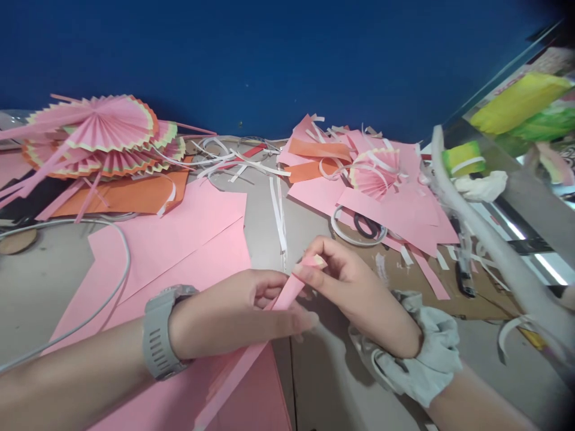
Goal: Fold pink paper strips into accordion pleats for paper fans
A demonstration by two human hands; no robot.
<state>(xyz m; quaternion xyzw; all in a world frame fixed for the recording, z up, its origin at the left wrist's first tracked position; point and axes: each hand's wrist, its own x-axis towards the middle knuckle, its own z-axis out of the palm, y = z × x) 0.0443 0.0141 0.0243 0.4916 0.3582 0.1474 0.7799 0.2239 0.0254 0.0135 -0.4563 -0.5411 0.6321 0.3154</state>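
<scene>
Both hands meet over the table's middle on a folded pink paper strip (290, 291). My left hand (238, 311), with a grey watch on the wrist, pinches the strip's lower part between thumb and fingers. My right hand (354, 287), with a grey scrunchie round the wrist, pinches the strip's upper end at its fingertips. The strip runs down and left toward a large pink paper sheet (179, 251) lying under my left forearm.
Pleated pink paper fans (103, 134) are stacked at the back left on orange paper (130, 194). A heap of pink and orange scraps with a small fan (375, 170) lies at the back right. White paper strips (278, 209), a grey cable (112, 281) and tape rolls (359, 230) lie around.
</scene>
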